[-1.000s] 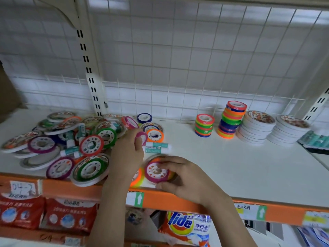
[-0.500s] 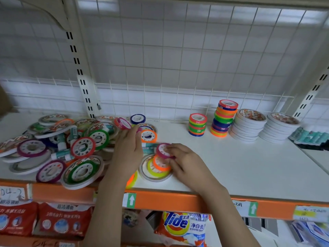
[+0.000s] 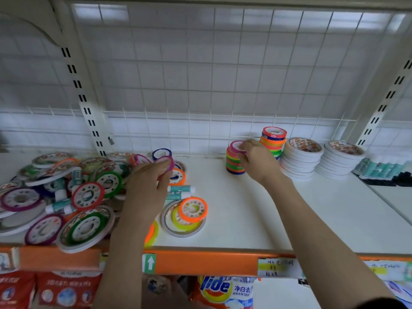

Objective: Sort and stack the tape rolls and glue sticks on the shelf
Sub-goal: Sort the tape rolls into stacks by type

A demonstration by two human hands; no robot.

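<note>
Right hand carried pink roll onto short stack, fingers pinching it.

shelf white, edge orange | short stack striped red-yellow-green-orange-blue, top roll pink | glue sticks teal-white

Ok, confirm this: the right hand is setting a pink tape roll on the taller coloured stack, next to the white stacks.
Not quite. The head view shows the right hand setting the pink tape roll on the shorter coloured stack; the taller coloured stack stands between that and the white stacks.
</note>
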